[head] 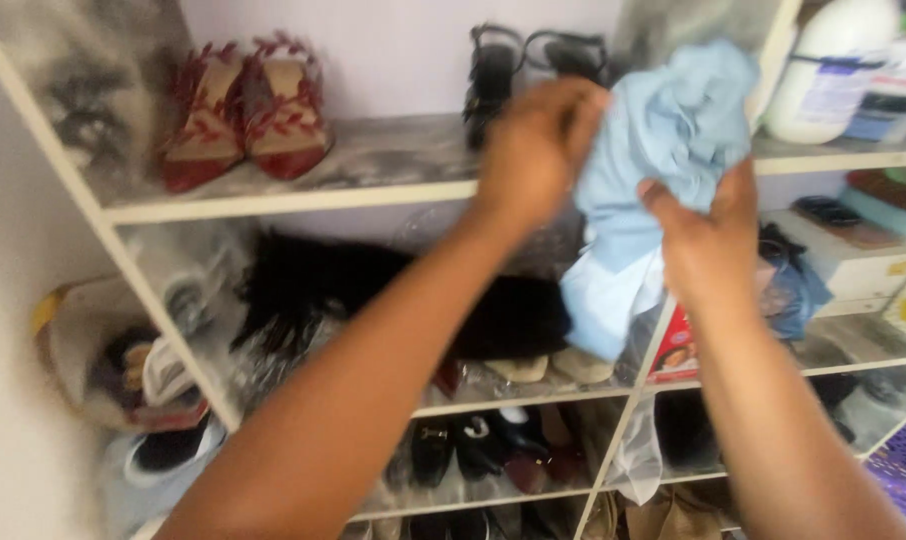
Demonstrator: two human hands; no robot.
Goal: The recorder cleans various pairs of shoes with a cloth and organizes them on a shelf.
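Note:
Both my hands hold a light blue cloth [663,140] bunched up in front of a white shoe rack [283,200]. My left hand [533,150] grips the cloth's upper left edge. My right hand [708,235] clutches it from below on the right, and a loose fold hangs down between my arms. A pair of red and tan shoes [248,110] stands on the top shelf to the left. Black strappy sandals [533,60] stand behind my left hand, partly hidden.
A black fringed item [373,290] lies on the middle shelf. Dark shoes [483,445] fill the lower shelf. White bottles [843,70] stand at the upper right, boxes [863,260] below them. A bag of items [123,365] hangs at the left.

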